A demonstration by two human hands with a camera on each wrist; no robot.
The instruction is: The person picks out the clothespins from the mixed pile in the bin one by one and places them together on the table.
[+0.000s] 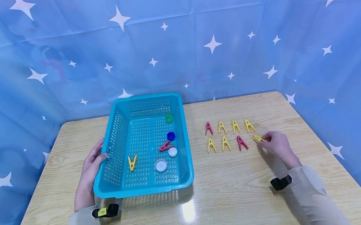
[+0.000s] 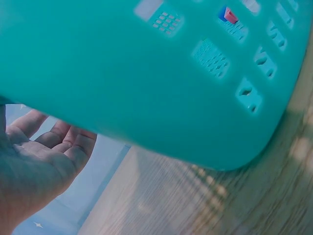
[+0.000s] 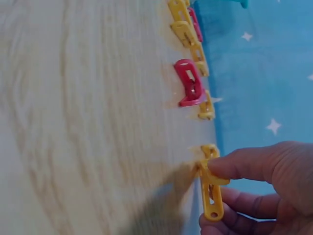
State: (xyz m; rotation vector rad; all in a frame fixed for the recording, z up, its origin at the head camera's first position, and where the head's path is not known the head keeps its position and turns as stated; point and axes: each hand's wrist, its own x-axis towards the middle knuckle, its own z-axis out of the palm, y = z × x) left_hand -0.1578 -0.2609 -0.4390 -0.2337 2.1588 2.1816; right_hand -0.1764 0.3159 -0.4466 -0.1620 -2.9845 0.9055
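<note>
At the left side of the table my left hand (image 1: 89, 168) holds the left rim of a turquoise plastic basket (image 1: 145, 192), thumb at the edge and fingers along the outer wall. In the left wrist view, the basket wall hides the thumb. My right hand (image 1: 278, 146) pinches a yellow clothespin (image 3: 212, 191) between thumb and fingers, close over the table. Beside it, a red clothespin (image 1: 242, 142) and a yellow clothespin (image 1: 249, 125) lie in two rows of red and yellow ones. Inside the basket are a yellow clothespin (image 1: 132, 163) and a red clothespin (image 1: 165, 146).
Also in the basket lie a green cap (image 1: 169, 118), a blue cap (image 1: 171, 136), a white cap (image 1: 172, 152) and a round whitish lid (image 1: 161, 165). The wooden table (image 1: 234, 194) is bordered by a blue star-patterned curtain (image 1: 173, 40) behind and at both sides.
</note>
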